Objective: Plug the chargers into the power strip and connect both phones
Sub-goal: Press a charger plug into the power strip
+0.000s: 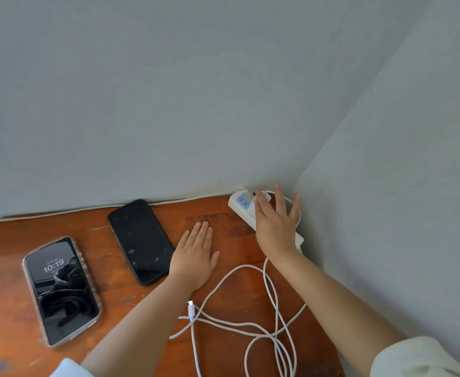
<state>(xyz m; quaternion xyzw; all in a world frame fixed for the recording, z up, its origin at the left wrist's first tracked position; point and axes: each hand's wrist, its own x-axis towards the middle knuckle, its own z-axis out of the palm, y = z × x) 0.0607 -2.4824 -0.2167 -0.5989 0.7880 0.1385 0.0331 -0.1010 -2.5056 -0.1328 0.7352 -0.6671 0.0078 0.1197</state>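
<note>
A white power strip (243, 213) lies along the right wall at the table's far corner, its red light on. My right hand (276, 223) hovers over it with fingers spread, holding nothing and hiding most of it. A white charger (264, 195) seems plugged in near its far end. My left hand (194, 258) rests flat on the table, fingers together. White cables (253, 326) lie tangled in front, one free connector (191, 308) near my left forearm. A dark phone (141, 240) lies left of my left hand. A clear-cased phone (60, 291), screen lit at 10:19, sits further left.
The brown wooden table (11, 308) stands in a corner between two grey walls (386, 213). A thin white cord (87, 208) runs along the back edge toward the power strip.
</note>
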